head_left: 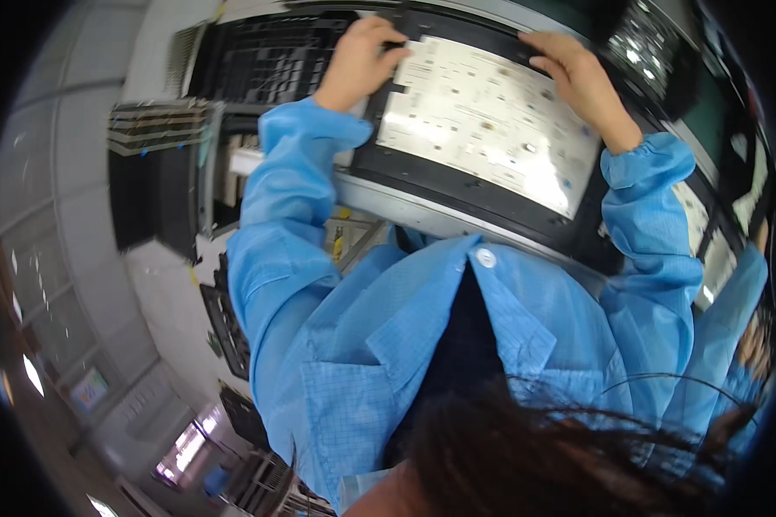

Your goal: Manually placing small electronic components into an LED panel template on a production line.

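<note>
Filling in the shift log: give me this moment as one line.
left hand: on far-left edge of white rectangular circuit panel | right hand: on its far-right edge | panel: flat in black frame tray

Single head view, fisheye, worn high on person's head. Faces steeply down over blue coat front toward white panel (483,121) at far edge. Close range: both hands reach panel near top of picture. Own hair fills near edge. Rim dark, edges bent.
</note>
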Demonstrator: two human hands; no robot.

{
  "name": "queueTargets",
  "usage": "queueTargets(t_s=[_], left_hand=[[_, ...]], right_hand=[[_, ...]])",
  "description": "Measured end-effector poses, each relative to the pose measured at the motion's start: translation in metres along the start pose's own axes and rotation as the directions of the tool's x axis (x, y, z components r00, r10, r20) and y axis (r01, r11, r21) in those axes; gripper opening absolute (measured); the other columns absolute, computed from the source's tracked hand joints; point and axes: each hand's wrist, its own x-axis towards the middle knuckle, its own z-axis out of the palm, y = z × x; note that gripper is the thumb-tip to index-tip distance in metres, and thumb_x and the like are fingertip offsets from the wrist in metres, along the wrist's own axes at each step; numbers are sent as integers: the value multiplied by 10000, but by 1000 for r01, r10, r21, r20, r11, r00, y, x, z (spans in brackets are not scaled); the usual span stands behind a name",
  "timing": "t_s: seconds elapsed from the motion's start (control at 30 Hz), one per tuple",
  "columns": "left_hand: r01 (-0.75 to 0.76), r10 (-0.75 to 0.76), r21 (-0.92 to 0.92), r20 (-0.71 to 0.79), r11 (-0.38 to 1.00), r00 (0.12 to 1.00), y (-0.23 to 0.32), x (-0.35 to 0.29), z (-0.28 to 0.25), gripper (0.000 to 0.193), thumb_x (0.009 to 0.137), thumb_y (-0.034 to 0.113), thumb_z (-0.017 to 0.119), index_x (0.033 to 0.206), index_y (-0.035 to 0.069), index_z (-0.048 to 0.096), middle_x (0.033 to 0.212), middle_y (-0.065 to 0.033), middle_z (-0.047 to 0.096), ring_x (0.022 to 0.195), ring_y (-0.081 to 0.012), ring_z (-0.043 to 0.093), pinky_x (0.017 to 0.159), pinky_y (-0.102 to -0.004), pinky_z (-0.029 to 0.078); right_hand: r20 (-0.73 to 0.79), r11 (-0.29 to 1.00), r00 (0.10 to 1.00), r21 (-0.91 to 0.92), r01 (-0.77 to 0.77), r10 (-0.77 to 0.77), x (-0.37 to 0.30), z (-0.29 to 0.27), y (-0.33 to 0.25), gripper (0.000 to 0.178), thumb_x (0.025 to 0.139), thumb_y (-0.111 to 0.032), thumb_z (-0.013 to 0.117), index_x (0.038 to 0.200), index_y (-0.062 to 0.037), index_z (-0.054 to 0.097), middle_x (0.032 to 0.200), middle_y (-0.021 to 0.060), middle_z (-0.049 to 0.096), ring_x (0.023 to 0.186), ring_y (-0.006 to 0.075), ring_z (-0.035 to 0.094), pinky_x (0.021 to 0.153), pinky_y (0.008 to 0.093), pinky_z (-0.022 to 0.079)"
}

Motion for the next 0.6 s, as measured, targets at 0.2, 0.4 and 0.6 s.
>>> queueTargets(t_s=[0.2, 0.4, 0.6], left_hand=[[-61, 65, -63, 73, 996, 995, -3, -2, -6, 123, 831, 79, 711, 951, 59, 730, 1039, -92, 661, 969, -291, 630, 830, -366, 526], [-74, 87, -84, 152, 994, 985, 15, -23, -47, 250, 891, 40, 634, 1119, 104, 715, 1158, -92, 644, 1077, -286, 614, 928, -363, 508], [-38, 54, -84, 205, 996, 977, 32, -72, -59, 210, 889, 116, 681, 1094, 89, 722, 1178, -86, 661, 1100, -271, 614, 907, -363, 518]], right_hand=[[238, 974, 945, -25, -226, 225, -89, -83, -11, 279, 859, 23, 639, 1136, -10, 648, 1042, 154, 654, 967, 292, 631, 830, 358, 513], [63, 928, 928, -103, -359, 366, -125, -55, -13, 268, 830, -27, 690, 1096, -2, 670, 1053, 146, 641, 965, 330, 619, 835, 357, 502], [-65, 939, 958, -190, -288, 281, -134, -44, 14, 70, 861, -16, 657, 917, 24, 665, 929, 124, 649, 886, 300, 642, 782, 335, 501]])
